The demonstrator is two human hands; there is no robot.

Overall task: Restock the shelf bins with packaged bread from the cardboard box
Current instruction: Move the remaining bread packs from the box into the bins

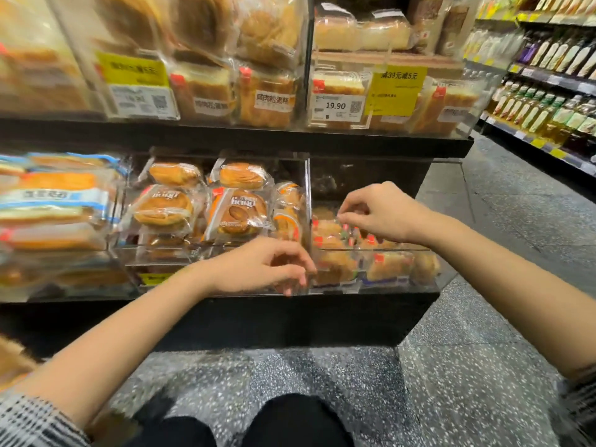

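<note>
Your right hand pinches a packet top in the right bin; your left hand hovers curled, empty, at its rim. Tug too hard and the neighbouring packaged bread may topple out. No cardboard box is identifiable.

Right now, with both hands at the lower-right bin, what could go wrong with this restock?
1. The right hand pinches at the tops of the small bread packs in the lower-right bin; the thin wrap could tear or a pack slip.
2. The left hand hovers at the clear divider; a nudge might tip the round pastry packs stacked in the neighbouring bin.
3. The view is motion-blurred, so the labels are hard to check; stock may land in the wrong bin.
</note>
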